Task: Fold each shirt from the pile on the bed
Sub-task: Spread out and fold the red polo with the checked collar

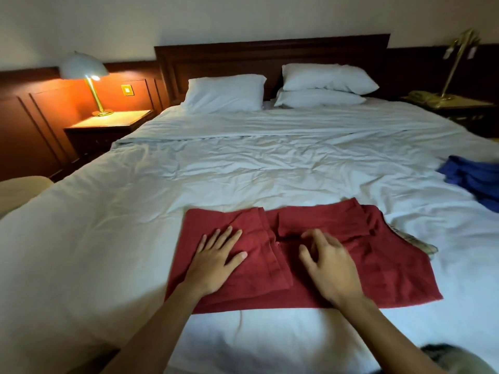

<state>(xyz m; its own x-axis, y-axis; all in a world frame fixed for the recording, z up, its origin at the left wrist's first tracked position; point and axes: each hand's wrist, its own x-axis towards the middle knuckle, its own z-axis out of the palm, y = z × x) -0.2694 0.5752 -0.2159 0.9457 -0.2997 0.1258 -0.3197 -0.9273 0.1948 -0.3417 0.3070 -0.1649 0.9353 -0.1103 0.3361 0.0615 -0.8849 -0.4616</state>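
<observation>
Bed: we saw a bed under a creased white cover, with white pillows at its head edge against a dark wooden headboard.
Room: a lit lamp stood on a nightstand by the bed's left edge; a brass lamp stood past the right edge.
Red shirt: we found the red shirt partly folded, lying flat near the foot edge.
Left hand: our left hand pressed flat on the shirt's left part, fingers straight and spread.
Right hand: our right hand, blurred, hung over the shirt's middle with fingers loosely bent, gripping nothing.
Blue clothes: a blue heap lay at the right edge.
</observation>
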